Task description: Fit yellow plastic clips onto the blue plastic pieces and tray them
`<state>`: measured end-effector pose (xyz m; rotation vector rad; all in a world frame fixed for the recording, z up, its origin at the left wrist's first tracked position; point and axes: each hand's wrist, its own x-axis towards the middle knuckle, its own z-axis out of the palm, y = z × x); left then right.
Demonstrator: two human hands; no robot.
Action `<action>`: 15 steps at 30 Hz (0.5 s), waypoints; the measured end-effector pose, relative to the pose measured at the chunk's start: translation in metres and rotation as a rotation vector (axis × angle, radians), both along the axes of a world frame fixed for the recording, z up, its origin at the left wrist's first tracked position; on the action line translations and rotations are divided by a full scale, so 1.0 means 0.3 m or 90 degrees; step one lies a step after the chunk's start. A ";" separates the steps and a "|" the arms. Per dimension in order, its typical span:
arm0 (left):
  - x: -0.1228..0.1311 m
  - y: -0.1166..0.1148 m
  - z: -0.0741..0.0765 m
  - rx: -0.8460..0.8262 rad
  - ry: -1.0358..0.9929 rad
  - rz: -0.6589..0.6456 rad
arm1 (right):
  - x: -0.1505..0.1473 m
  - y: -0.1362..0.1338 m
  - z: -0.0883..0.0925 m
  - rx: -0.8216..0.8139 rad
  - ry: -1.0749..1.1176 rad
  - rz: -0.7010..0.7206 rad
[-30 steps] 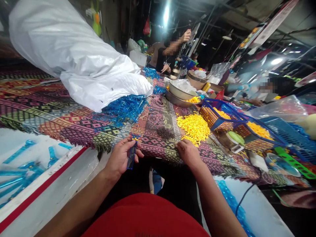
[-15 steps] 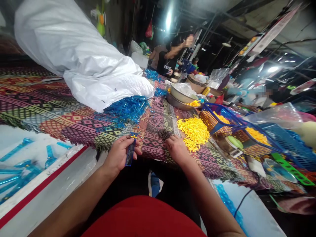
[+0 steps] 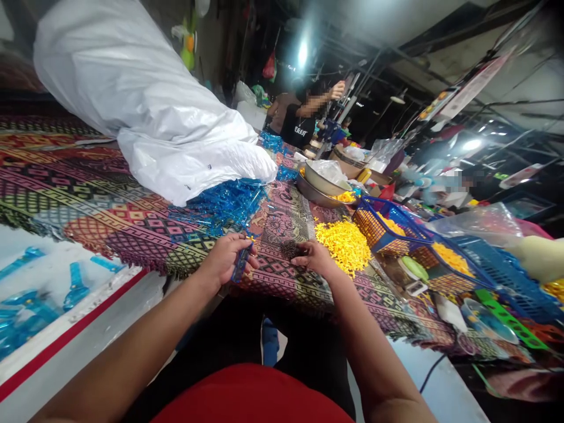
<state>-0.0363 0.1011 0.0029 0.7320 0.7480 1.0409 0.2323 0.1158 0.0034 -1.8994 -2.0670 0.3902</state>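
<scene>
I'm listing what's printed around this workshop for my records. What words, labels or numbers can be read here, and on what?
Nothing can be read for certain.
White print on the black T-shirt: too blurred to read.
Print on the hanging banner: too small and blurred to read.

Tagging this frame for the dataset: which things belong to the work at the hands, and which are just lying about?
At the work:
left hand holding a blue plastic piece
right hand at dark small parts
yellow plastic parts close by

Likely just lying about:
white sack
metal bowls
green plastic strip
</scene>
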 end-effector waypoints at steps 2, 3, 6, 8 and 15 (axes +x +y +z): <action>-0.005 0.005 -0.007 -0.004 -0.014 -0.002 | -0.007 0.007 -0.007 0.018 -0.028 0.002; -0.008 0.007 -0.010 -0.003 -0.021 -0.002 | -0.004 0.009 -0.008 0.030 -0.053 -0.004; -0.017 0.009 -0.015 0.006 -0.031 -0.001 | 0.018 0.018 -0.003 0.056 -0.116 -0.047; -0.018 0.011 -0.015 -0.001 -0.033 -0.006 | 0.031 0.024 0.001 0.049 -0.138 -0.061; -0.009 0.025 -0.014 -0.042 -0.013 -0.018 | -0.042 0.046 0.012 0.018 -0.192 -0.063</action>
